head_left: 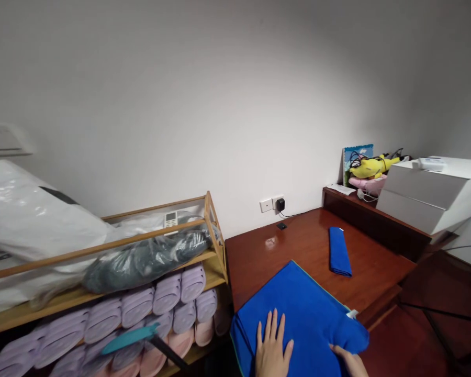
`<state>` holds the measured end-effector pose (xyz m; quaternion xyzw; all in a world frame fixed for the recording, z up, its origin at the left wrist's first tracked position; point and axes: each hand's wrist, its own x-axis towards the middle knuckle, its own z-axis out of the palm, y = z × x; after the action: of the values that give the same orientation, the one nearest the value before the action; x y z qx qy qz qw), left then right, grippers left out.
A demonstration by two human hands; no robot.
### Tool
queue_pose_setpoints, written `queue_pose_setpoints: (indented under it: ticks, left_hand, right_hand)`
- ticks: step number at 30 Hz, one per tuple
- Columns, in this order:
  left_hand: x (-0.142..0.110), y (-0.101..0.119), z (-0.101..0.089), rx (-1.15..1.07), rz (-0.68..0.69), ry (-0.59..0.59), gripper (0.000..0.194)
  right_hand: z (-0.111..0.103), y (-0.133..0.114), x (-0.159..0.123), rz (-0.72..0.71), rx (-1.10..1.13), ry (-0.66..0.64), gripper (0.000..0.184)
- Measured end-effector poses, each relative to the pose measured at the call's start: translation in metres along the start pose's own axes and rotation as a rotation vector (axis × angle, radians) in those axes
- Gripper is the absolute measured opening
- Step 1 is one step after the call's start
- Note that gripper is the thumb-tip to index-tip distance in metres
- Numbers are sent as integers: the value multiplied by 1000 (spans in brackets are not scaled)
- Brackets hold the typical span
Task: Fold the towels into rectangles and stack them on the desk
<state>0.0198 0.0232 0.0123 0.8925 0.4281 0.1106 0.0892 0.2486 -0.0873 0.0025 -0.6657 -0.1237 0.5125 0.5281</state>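
A blue cloth (298, 303) with a thin light-coloured edge and a small white tag lies spread over the front of the reddish-brown desk (259, 251). My left hand (272, 348) rests flat on it, fingers extended. At the cloth's right side, my right hand (349, 361) grips a raised, bulging part near the tag; its thumb shows on top and its other fingers are hidden. Farther back on the desk lies another blue cloth (339, 251), folded into a narrow strip.
To the left stands a wooden rack (215, 256) with lilac slippers (167, 293), plastic-wrapped items (149, 259) and a remote (170, 221). A black plug (280, 204) sits in the wall socket. On the right ledge are a yellow plush toy (372, 167) and a white drawer box (424, 193).
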Motion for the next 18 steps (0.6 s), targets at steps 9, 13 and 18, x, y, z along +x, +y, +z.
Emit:
queue_pose_setpoints:
  ticks: [9,13,18]
  left_hand:
    - [-10,5,-10,-72,21,-83,55]
    - [-13,-15,-23,-216,-35,-22,43]
    - [-26,-50,-1,-111,-183,212,43]
  right_hand:
    - [14,-48,-23,32,156,-110,49]
    - [-21,-87,-29,-60,155,-36,43]
    - [-107,-135,-49,16,206,131,31]
